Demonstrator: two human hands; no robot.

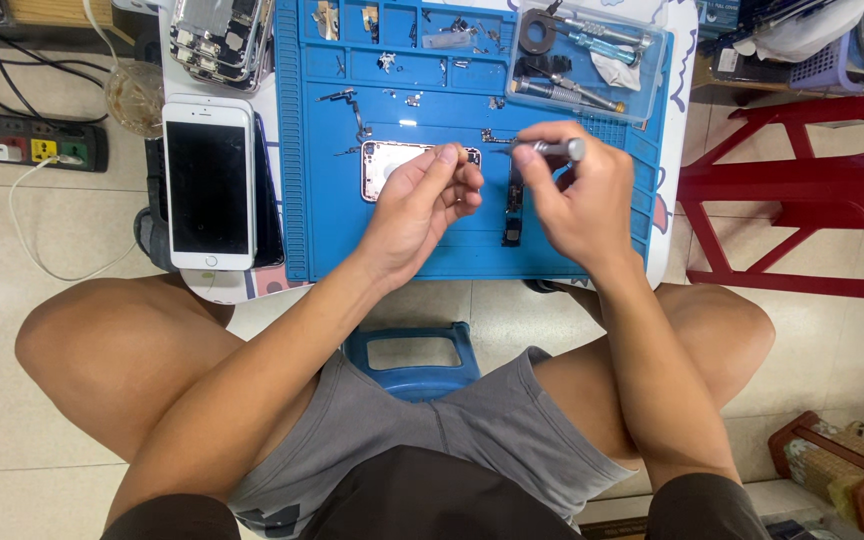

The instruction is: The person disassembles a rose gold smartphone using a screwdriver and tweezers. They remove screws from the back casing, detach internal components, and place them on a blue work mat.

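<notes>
At far left, a power strip [40, 142] sits on the floor, its cable running toward the desk [680, 60]. A white phone [209, 185] lies face up at the desk's left edge, below a stack of phone shells [220, 40]. You sit on a blue stool [412, 355], knees wide, bent over the blue mat [302, 150]. Your left hand [422, 205] has its grip pinched shut over the mat; whether a small part sits between the fingertips is too fine to tell. Behind it lies an opened silver phone back [392, 165], already stripped, by the look of it, with screws and small parts scattered over the mat's upper trays. Your right hand [572, 195] is clenched around a screwdriver [552, 149], held level above a dark strip part [514, 205] on the mat. A clear tool box [592, 55] sits at the mat's top right; a red stool [802, 190] stands beyond. Reassembly appears not yet begun.
</notes>
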